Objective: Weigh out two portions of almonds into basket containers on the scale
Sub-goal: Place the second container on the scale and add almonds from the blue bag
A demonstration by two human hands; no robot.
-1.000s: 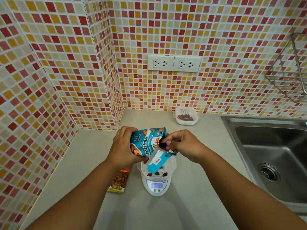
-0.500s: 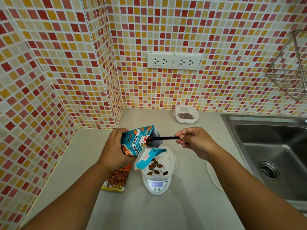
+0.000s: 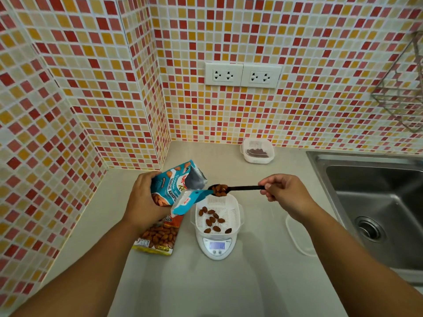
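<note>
Mosaic-tiled kitchen corner w/ a pale grey countertop [image 3: 251, 282]; landmark = the small white digital scale [image 3: 217, 247] at centre, display lit but digits too small to read. On the scale sits a white slotted basket container [image 3: 231, 209] w/ roughly ten almonds [image 3: 214, 219] scattered on its floor. Left hand [image 3: 143, 200], just left of the scale, grips a teal almond bag [image 3: 175, 184], tilted, opened top pointing toward the scale, torn strip hanging down over the basket's left rim. Right hand [image 3: 285, 194], up and right of the scale, pinches the handle end of a black spoon [image 3: 238, 188]; spoon is about level, bowl heaped w/ almonds, held above the basket's far edge next to the bag mouth. Second almond packet [image 3: 160, 236], orange/yellow, lies flat just left of the scale, partly under the left wrist. Behind the scale by the wall: another white basket container [image 3: 257, 150] holding dark contents. Clear lid [image 3: 299, 236] lies flat right of the scale. Steel sink [image 3: 377, 207] farther right. Twin wall sockets [image 3: 243, 75] above; wire rack [image 3: 402, 88] on the wall at right.
</note>
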